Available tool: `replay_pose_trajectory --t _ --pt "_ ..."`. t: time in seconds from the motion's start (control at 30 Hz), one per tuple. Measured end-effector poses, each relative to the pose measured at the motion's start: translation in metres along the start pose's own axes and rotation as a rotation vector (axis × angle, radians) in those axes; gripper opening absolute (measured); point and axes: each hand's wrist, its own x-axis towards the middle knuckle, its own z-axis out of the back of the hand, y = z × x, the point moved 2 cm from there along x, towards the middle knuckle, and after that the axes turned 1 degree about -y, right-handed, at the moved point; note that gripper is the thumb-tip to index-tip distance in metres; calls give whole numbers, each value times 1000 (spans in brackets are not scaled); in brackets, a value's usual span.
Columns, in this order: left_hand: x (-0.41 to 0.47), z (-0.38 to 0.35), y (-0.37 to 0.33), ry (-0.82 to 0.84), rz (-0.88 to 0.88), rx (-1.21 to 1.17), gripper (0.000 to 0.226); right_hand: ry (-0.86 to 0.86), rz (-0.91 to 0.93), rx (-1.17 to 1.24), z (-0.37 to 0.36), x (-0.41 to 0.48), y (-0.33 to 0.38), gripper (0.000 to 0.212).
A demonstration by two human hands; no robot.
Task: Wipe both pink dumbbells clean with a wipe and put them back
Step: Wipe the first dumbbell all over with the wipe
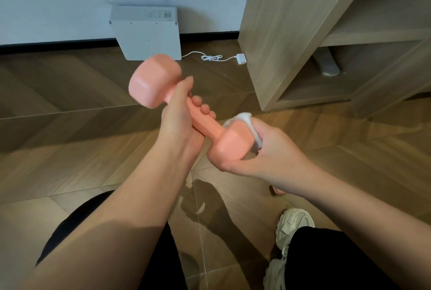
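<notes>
Looking down past our own arms, we see on the left a dark trouser knee low in the frame and bare herringbone wood floor stretching to a white wall, where a white box-shaped appliance leans on the far side. Just right of that, held in mid-air over the floor, is a pink dumbbell — tilted, its far head up and to the left, its near head down and to the right. Our left hand is wrapped round the handle, fingers curled closed on it with the fingertips showing on the far side. Further right, our right hand cups the near head, fingers clamped on a crumpled white wipe pressed against that head. We judge the dumbbell solid, stiff and fairly heavy for its size, with a smooth coating that may turn slippery when damp, so the narrow handle is the sure place to hold it. A small pink shape peeks from under the right forearm — perhaps the second dumbbell, we cannot tell. At far right stands a wooden shelf unit, and near us a pale sneaker.
</notes>
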Motion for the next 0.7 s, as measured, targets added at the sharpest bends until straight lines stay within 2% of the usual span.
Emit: replay_pose_trajectory --t 0.1,0.2,0.27,0.37,0.47,0.6,0.7 --pt "-1 7 1 -24 13 -30 29 75 8 -129 -7 2 1 67" --pt "-4 3 -1 133 1 49 33 175 -10 -155 -9 5 -1 71" --pt "-5 1 -2 209 -20 107 35 253 -28 -97 -5 6 -2 65" --pt "-6 2 -4 221 -21 104 38 369 -17 42 2 4 1 53" --pt "-4 3 -8 224 6 23 38 341 20 56 7 3 5 50" --pt "-1 1 -13 257 22 -16 37 226 -50 86 11 4 5 55" --pt "-1 1 -13 247 1 -13 35 141 -2 -66 11 2 5 53"
